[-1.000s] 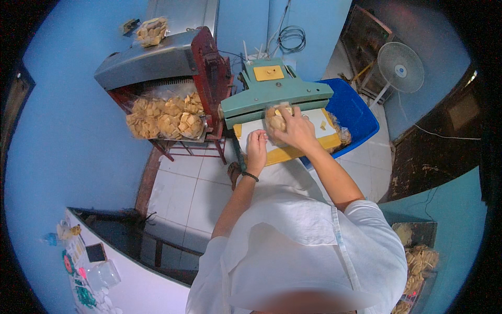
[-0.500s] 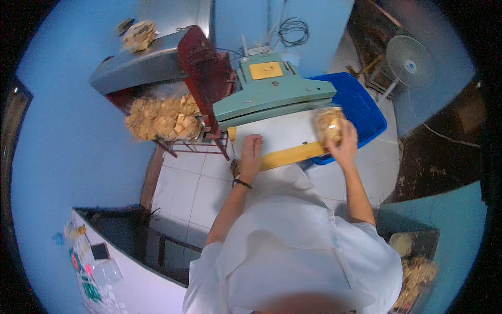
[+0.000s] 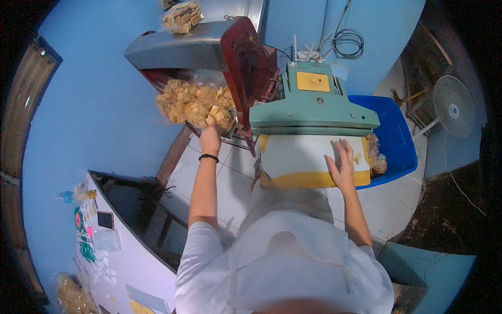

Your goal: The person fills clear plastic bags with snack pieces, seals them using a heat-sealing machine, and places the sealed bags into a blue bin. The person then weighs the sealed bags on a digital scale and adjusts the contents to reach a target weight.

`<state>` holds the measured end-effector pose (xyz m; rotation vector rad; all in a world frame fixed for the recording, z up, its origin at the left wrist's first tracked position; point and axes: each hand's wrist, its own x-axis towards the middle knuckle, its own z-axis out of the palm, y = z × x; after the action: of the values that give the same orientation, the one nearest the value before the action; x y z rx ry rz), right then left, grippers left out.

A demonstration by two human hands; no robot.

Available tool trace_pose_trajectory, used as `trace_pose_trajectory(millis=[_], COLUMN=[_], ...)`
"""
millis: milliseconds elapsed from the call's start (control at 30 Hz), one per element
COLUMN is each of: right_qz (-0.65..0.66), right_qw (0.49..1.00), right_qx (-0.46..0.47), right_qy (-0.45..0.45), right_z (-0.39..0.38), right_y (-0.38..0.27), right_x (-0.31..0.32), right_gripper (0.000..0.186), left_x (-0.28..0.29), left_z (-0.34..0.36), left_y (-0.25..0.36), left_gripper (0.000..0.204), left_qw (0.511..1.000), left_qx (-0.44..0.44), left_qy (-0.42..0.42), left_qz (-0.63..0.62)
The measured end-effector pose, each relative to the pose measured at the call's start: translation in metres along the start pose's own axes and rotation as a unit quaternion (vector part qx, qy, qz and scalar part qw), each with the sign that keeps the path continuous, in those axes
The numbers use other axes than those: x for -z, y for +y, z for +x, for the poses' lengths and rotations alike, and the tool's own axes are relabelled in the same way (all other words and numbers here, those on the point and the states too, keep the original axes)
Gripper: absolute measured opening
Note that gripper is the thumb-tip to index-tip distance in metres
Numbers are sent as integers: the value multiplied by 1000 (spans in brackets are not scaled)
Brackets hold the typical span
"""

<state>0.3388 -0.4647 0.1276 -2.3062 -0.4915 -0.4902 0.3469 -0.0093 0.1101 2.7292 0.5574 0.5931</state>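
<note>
While the green machine (image 3: 314,114) stood beside the blue bin (image 3: 400,138), bags of tan pieces (image 3: 193,104) lay left of its white plate (image 3: 298,155); my left hand (image 3: 210,141) was at the nearest, grip unclear, my right hand (image 3: 343,170) spread open over the plate.

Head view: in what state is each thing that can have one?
Filled bags, heaped
Left hand, at these bags; grip unclear
Right hand, open, holding nothing
Green machine, on or off unclear
Blue bin, open, other bags inside
Fan, standing; spinning or not, unclear
Cable, coiled
Phone, lying flat, screen dark
</note>
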Motion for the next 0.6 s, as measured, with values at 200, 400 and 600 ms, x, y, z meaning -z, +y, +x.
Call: trace_pose_trajectory(millis=[200, 400, 600], right_qz=[3, 34, 257], right_qw=[1000, 999, 928], right_qx=[-14, 9, -54], right_qy=[-11, -32, -264], right_z=[3, 10, 24], right_y=[0, -20, -86], right_x=[-14, -15, -49], right_gripper=[45, 48, 79], left_x=[40, 119, 216], left_z=[46, 46, -7], left_y=[-12, 56, 140], left_gripper=[18, 18, 16], left_qw=[993, 984, 933], left_qx=[-71, -157, -328], left_qy=[17, 23, -38], left_qz=[-97, -85, -142])
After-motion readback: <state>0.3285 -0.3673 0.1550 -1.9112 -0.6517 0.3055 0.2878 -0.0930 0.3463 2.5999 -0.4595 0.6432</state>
